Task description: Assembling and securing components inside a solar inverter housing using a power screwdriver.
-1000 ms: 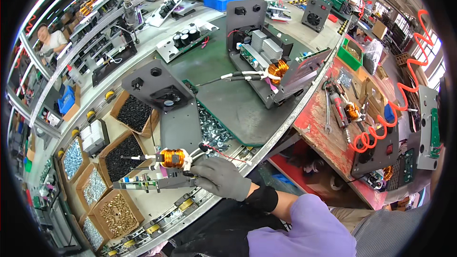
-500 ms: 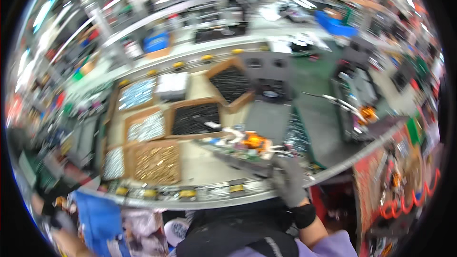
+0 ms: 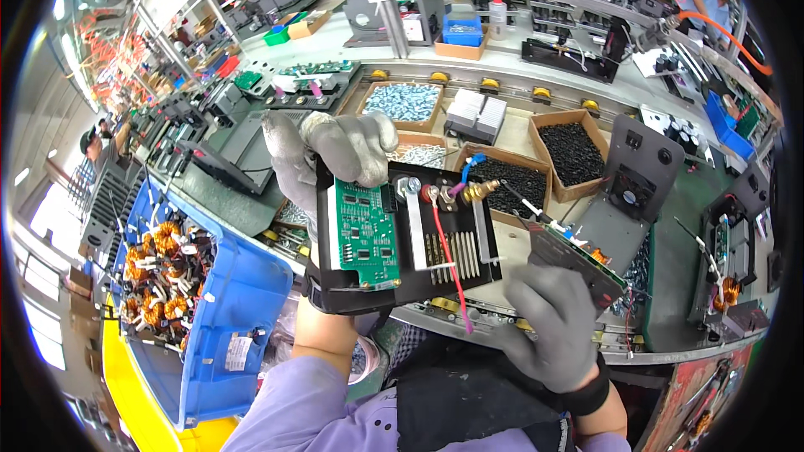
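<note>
My left hand (image 3: 339,151), in a grey work glove, grips the upper left edge of a black metal panel (image 3: 352,297) held tilted above the bench. This panel carries a green circuit board (image 3: 364,238), silver metal bars, brass terminals and a loose red wire (image 3: 448,259). My right hand (image 3: 553,331), also gloved, hovers at the bench's near edge with fingers half bent and thumb apart. Nothing shows between its fingers. Just beyond it, a second dark panel (image 3: 565,264) with a copper coil leans at a slant; whether the hand touches it I cannot tell.
A blue bin (image 3: 251,285) of copper-wound coils (image 3: 167,276) stands at the left. Cardboard boxes hold silver screws (image 3: 402,102) and black screws (image 3: 569,155). Beside them are finned heat sinks (image 3: 475,117) and an upright dark housing (image 3: 641,167). Yellow rollers (image 3: 490,84) line the bench.
My view has swung left. My left hand has come up from the lower left and now holds the black panel with the green board. My right hand is no longer at the coil assembly's end.
</note>
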Demonstrator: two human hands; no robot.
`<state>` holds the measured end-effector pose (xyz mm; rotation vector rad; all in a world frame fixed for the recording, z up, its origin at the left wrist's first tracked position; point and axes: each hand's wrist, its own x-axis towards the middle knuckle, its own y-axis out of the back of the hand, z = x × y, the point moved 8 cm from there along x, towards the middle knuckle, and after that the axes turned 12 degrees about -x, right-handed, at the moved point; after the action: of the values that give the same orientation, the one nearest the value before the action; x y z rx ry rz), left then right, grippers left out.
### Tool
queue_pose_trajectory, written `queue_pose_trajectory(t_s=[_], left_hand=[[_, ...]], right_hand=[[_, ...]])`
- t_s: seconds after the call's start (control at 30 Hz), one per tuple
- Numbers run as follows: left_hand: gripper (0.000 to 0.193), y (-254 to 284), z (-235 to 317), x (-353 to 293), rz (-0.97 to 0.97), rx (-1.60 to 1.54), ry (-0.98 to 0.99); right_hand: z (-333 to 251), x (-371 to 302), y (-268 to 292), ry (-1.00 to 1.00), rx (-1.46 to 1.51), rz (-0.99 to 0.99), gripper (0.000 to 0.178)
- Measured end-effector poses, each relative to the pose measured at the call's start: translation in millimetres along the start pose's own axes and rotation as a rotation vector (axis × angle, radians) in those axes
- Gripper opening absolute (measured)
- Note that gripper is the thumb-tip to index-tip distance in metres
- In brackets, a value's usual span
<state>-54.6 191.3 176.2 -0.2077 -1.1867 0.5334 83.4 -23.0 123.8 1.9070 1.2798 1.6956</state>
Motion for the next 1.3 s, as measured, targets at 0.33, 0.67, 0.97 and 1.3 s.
queue_pose_trajectory(t_s=[0.33, 0.67, 0.97, 1.3], left_hand=[[0.065, 53, -51, -56, 0.224, -0.671, 0.233], [0.054, 4, -96, -176, 0.608, -0.716, 1.308], [0.04, 35, -79, -146, 0.913, -0.235, 0.797], [0.037, -25, -98, -190, 0.726, -0.179, 0.804]], right_hand=[[-56, 8, -72, 0.294, -0.19, -0.005, 0.035], [-18, -2, -44, 0.511, 0.0, 0.053, 0.017], [50, 5, -42, -0.196, 0.241, 0.155, 0.05], [43, 23, 17, -0.028, 0.988, 0.653, 0.05]])
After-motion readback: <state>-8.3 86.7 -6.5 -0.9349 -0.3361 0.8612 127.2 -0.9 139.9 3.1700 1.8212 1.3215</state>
